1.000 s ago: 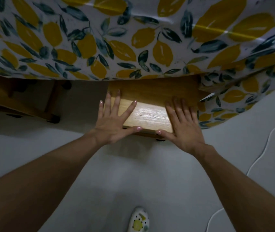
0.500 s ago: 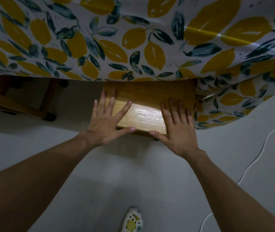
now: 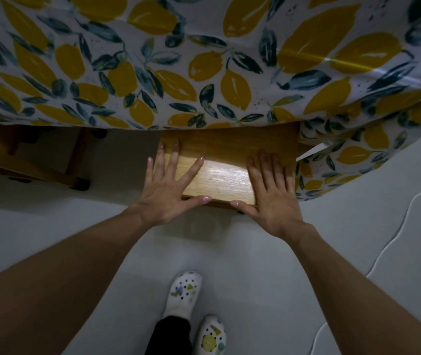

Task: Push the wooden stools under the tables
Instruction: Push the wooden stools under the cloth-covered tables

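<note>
A wooden stool (image 3: 223,175) stands partly under a table covered by a lemon-print cloth (image 3: 204,62); its far half is in the table's shadow. My left hand (image 3: 168,188) lies flat on the seat's left near corner, fingers spread, thumb along the near edge. My right hand (image 3: 272,193) lies flat on the right near corner, thumb on the same edge. Neither hand grips the seat.
Another wooden stool (image 3: 32,160) sits under the table at the left, its legs showing. A white cable (image 3: 394,239) runs across the grey floor at the right. My two white patterned shoes (image 3: 186,293) stand on the floor below the stool.
The stool has slid a little farther under the cloth with both hands flat on it. I have stepped forward, so both shoes show now.
</note>
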